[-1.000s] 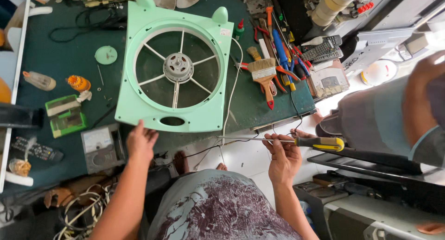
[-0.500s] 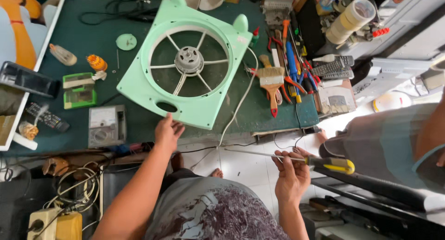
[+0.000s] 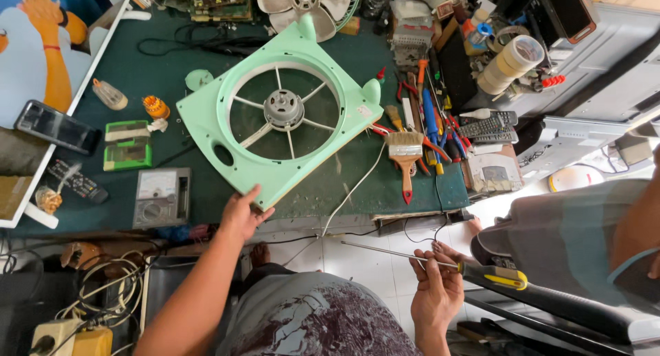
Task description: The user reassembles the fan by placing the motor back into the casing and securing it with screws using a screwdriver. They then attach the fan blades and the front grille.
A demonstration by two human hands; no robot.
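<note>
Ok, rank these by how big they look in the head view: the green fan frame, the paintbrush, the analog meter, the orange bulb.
1. Green fan frame, held at its corner by the left hand.
2. Paintbrush.
3. Analog meter; close to the paintbrush, shorter but wider, so unsure.
4. Orange bulb.

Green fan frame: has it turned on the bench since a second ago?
Yes. The green fan frame has rotated clockwise against the paintbrush, with the left hand at its near corner.

Single head view, steeply down over workbench point(image 3: 206, 26), close.
</note>
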